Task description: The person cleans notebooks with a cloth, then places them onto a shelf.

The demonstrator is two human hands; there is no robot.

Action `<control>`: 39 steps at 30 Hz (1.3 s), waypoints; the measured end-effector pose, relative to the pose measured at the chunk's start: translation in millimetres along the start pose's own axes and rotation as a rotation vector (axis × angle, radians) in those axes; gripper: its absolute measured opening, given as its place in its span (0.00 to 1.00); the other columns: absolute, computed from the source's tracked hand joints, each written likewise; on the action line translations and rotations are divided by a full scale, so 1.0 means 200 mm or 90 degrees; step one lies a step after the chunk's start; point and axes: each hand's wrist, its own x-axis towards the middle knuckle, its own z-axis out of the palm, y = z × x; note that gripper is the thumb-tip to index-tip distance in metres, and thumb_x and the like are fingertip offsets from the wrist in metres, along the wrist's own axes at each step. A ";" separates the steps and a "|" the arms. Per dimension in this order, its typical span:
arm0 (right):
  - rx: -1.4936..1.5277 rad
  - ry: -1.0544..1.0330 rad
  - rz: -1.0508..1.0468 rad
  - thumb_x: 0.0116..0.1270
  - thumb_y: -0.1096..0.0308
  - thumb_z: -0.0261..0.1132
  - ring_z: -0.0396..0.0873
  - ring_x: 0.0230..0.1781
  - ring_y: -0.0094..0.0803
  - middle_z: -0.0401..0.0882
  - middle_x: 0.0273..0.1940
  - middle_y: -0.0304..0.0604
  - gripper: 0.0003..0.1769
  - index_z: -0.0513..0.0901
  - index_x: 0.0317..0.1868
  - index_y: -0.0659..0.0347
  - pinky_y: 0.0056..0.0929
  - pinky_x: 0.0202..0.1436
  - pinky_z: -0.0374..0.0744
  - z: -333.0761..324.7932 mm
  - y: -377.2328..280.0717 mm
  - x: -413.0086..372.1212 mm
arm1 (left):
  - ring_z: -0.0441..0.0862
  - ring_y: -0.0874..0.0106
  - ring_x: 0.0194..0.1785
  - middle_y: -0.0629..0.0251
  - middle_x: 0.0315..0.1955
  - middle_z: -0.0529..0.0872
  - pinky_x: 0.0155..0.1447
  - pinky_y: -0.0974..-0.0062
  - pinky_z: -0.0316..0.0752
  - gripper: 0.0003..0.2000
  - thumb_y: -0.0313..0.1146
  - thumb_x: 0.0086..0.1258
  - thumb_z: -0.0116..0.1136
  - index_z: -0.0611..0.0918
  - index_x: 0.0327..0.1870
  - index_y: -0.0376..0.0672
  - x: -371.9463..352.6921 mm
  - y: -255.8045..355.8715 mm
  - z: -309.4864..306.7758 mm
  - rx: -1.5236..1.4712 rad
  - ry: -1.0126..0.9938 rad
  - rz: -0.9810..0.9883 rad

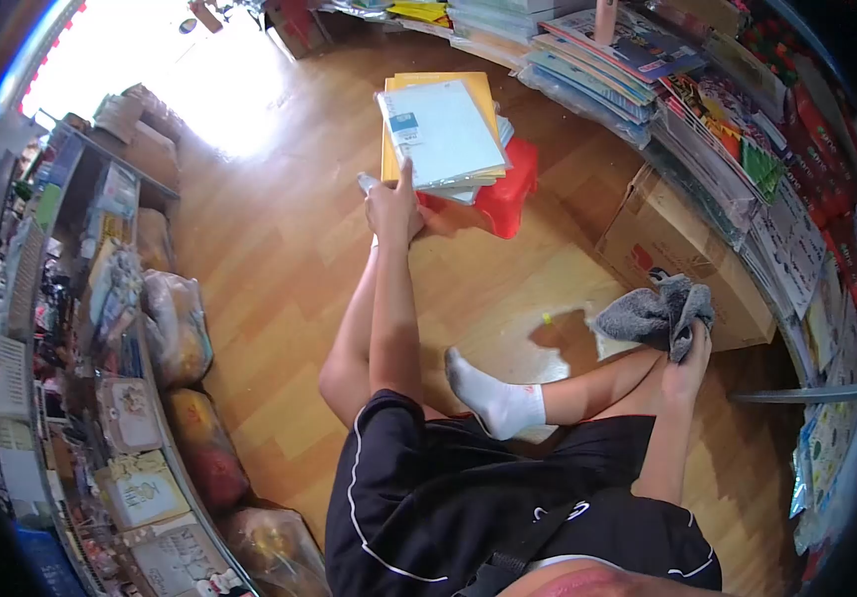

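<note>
My left hand [393,207] is at the lower left corner of a stack of notebooks. Its visible fingers are stretched apart, one tip touching the edge of the top notebook [453,134], which is pale and in clear wrapping. Below that lies a yellow-orange one [438,78], with more pale edges underneath. The stack rests on a small red plastic stool [513,194]. Over on the right, my right hand [689,356] is closed around a bunched grey cloth [652,313], held above my bent leg.
Shelves of small packaged goods [120,328] line the left, with plastic-wrapped bundles [175,323] on the floor. A cardboard box [687,254] stands at right below piles of magazines and papers [597,85]. My white-socked foot [498,398] rests on the wooden floor [269,249].
</note>
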 end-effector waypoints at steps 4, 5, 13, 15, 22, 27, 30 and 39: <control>-0.064 -0.083 0.110 0.58 0.76 0.51 0.65 0.51 0.35 0.64 0.51 0.49 0.17 0.69 0.49 0.57 0.25 0.54 0.63 0.01 -0.11 -0.01 | 0.74 0.72 0.14 0.60 0.10 0.75 0.20 0.78 0.69 0.19 0.43 0.57 0.54 0.77 0.18 0.31 -0.04 0.03 0.06 -0.287 -0.094 -0.021; 0.142 -0.019 0.222 0.57 0.76 0.51 0.65 0.51 0.38 0.65 0.51 0.48 0.17 0.69 0.49 0.54 0.26 0.53 0.63 0.02 -0.11 0.01 | 0.74 0.72 0.14 0.60 0.10 0.75 0.20 0.78 0.69 0.19 0.43 0.57 0.54 0.77 0.18 0.31 -0.06 -0.01 0.08 -0.289 -0.097 -0.017; -0.148 -0.080 -0.015 0.56 0.68 0.56 0.70 0.43 0.29 0.70 0.43 0.43 0.15 0.71 0.44 0.64 0.23 0.46 0.68 0.00 -0.12 -0.04 | 0.75 0.72 0.39 0.60 0.39 0.76 0.39 0.79 0.72 0.16 0.28 0.59 0.52 0.69 0.47 0.33 -0.46 -0.08 0.28 -0.723 -0.306 -0.125; -0.202 -0.107 -0.013 0.54 0.69 0.55 0.71 0.43 0.39 0.71 0.45 0.50 0.17 0.71 0.45 0.64 0.26 0.46 0.69 0.03 -0.19 -0.07 | 0.73 0.71 0.43 0.61 0.41 0.75 0.47 0.77 0.69 0.16 0.25 0.59 0.50 0.68 0.48 0.32 -0.49 -0.08 0.33 -0.734 -0.260 -0.006; 0.068 -0.284 -0.178 0.49 0.72 0.49 0.51 0.61 0.43 0.52 0.59 0.54 0.32 0.58 0.58 0.66 0.35 0.62 0.51 0.19 -0.38 -0.19 | 0.73 0.74 0.43 0.62 0.40 0.75 0.47 0.78 0.68 0.18 0.21 0.55 0.52 0.67 0.49 0.33 -0.97 -0.09 0.22 -0.610 -0.442 0.044; -0.294 -0.435 -0.333 0.43 0.63 0.57 0.33 0.64 0.57 0.34 0.63 0.61 0.41 0.55 0.62 0.49 0.49 0.63 0.39 0.36 -0.33 -0.34 | 0.71 0.78 0.44 0.65 0.41 0.75 0.50 0.79 0.65 0.22 0.21 0.53 0.54 0.65 0.52 0.34 -1.22 -0.07 0.20 -0.701 -0.652 0.161; -0.315 -0.398 -0.388 0.43 0.63 0.59 0.33 0.64 0.58 0.34 0.64 0.58 0.42 0.55 0.62 0.43 0.52 0.62 0.37 0.39 -0.36 -0.25 | 0.70 0.78 0.44 0.67 0.40 0.74 0.50 0.81 0.64 0.23 0.23 0.54 0.55 0.65 0.52 0.35 -1.19 -0.15 0.17 -0.549 -0.752 0.202; -0.169 -0.292 -0.344 0.43 0.67 0.59 0.46 0.62 0.52 0.47 0.61 0.56 0.39 0.58 0.60 0.56 0.45 0.62 0.47 0.41 -0.35 -0.02 | 0.71 0.79 0.41 0.66 0.37 0.77 0.47 0.80 0.66 0.18 0.26 0.55 0.56 0.70 0.48 0.34 -1.29 -0.19 0.07 -0.350 -0.743 0.221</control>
